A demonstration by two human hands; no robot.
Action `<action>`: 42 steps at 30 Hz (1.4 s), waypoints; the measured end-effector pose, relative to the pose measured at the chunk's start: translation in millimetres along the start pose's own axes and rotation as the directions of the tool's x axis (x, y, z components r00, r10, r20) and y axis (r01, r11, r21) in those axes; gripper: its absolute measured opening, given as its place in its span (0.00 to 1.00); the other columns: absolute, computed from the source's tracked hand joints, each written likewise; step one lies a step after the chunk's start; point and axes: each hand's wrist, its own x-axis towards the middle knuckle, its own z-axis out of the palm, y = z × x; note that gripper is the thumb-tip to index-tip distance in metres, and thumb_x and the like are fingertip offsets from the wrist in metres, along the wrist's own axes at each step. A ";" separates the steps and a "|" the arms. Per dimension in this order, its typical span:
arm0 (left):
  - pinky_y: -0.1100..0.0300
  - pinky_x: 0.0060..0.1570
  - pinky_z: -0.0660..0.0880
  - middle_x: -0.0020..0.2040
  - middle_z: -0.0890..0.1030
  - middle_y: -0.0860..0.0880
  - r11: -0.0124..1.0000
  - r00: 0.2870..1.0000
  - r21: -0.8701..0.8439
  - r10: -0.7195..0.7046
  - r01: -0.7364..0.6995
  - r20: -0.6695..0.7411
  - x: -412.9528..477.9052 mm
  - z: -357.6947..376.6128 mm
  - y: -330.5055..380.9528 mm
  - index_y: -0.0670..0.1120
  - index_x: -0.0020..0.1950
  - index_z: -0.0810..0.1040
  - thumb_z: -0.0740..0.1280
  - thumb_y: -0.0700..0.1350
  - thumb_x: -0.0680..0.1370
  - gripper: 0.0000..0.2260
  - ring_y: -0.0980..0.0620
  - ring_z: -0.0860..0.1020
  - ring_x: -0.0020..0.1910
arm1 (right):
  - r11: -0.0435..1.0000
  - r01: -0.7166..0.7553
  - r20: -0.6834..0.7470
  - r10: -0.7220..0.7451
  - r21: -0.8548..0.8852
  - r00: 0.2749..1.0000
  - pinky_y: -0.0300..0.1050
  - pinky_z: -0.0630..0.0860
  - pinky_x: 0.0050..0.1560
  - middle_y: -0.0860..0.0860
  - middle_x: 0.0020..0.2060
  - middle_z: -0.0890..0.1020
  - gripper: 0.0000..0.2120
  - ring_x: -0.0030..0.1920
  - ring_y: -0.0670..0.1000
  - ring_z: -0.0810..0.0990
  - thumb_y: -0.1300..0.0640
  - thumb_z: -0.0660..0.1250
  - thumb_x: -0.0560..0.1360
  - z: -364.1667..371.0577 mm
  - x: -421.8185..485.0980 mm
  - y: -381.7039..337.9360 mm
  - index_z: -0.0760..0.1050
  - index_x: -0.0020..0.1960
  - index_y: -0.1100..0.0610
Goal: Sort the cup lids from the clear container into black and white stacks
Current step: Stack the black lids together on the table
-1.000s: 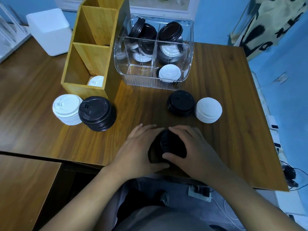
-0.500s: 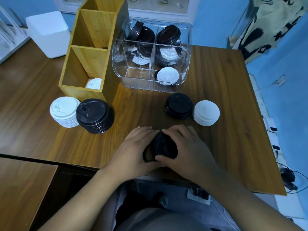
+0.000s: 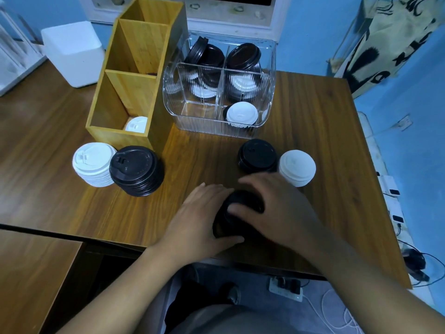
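2 hands, L [image 3: 199, 219], R [image 3: 279, 208], round lids [image 3: 231, 221].

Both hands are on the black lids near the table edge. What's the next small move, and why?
Probably lift the black lids held between the left hand and right hand onto the black stack just beyond them: colours match and it stands nearest.

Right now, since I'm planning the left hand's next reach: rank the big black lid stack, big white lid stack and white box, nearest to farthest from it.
1. Big black lid stack, just left of the left hand, which grips the held black lids.
2. Big white lid stack, beside that, farther left.
3. White box, far back-left.
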 end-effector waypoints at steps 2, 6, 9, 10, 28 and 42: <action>0.50 0.80 0.55 0.70 0.75 0.54 1.000 1.000 0.018 0.003 -0.003 -0.003 7.5 -2.6 -3.6 0.51 0.75 0.70 0.73 0.69 0.69 0.40 0.53 0.69 0.74 | 1.000 -0.015 -0.197 0.018 0.019 0.980 0.45 0.72 0.58 0.44 0.62 0.77 0.26 0.62 0.46 0.72 0.32 0.63 0.75 -14.1 18.0 13.4 0.74 0.66 0.47; 0.53 0.78 0.57 0.66 0.76 0.57 0.998 0.996 -0.013 -0.064 0.063 -0.056 27.6 -17.1 -19.6 0.53 0.74 0.71 0.76 0.65 0.68 0.38 0.55 0.72 0.69 | 0.964 -0.095 -0.129 0.064 -0.248 0.990 0.52 0.74 0.61 0.47 0.65 0.76 0.33 0.65 0.52 0.72 0.31 0.68 0.71 -26.9 63.9 42.9 0.71 0.68 0.49; 0.56 0.72 0.64 0.65 0.77 0.56 0.996 0.995 -0.053 -0.069 0.065 -0.071 37.8 -20.5 -29.7 0.51 0.74 0.71 0.78 0.63 0.68 0.38 0.53 0.73 0.66 | 0.950 -0.067 0.003 0.071 -0.303 0.997 0.52 0.73 0.61 0.47 0.64 0.78 0.38 0.62 0.53 0.76 0.29 0.71 0.67 -20.1 82.5 50.5 0.68 0.69 0.47; 0.55 0.70 0.67 0.64 0.77 0.55 0.996 0.995 -0.066 -0.072 0.067 -0.072 39.1 -19.9 -31.5 0.50 0.74 0.71 0.78 0.62 0.68 0.38 0.53 0.73 0.65 | 0.955 -0.052 0.028 0.063 -0.294 0.998 0.52 0.73 0.60 0.47 0.62 0.79 0.38 0.60 0.53 0.78 0.31 0.72 0.66 -17.8 85.3 52.0 0.68 0.69 0.46; 0.55 0.77 0.58 0.70 0.75 0.54 0.986 0.986 -0.086 -0.151 0.145 -0.066 37.9 -21.1 -28.2 0.52 0.77 0.67 0.75 0.68 0.66 0.44 0.55 0.69 0.71 | 0.979 0.198 0.183 -0.205 0.059 0.961 0.44 0.68 0.67 0.39 0.71 0.68 0.39 0.69 0.43 0.66 0.34 0.73 0.68 -6.4 57.3 19.8 0.62 0.74 0.39; 0.47 0.79 0.55 0.73 0.73 0.56 0.993 0.994 -0.060 -0.100 0.098 -0.041 37.0 -18.5 -30.2 0.54 0.81 0.61 0.74 0.70 0.67 0.47 0.57 0.68 0.73 | 0.992 0.064 0.136 -0.079 0.112 0.987 0.44 0.74 0.62 0.40 0.70 0.69 0.31 0.66 0.43 0.71 0.36 0.71 0.72 2.9 57.0 5.2 0.66 0.72 0.40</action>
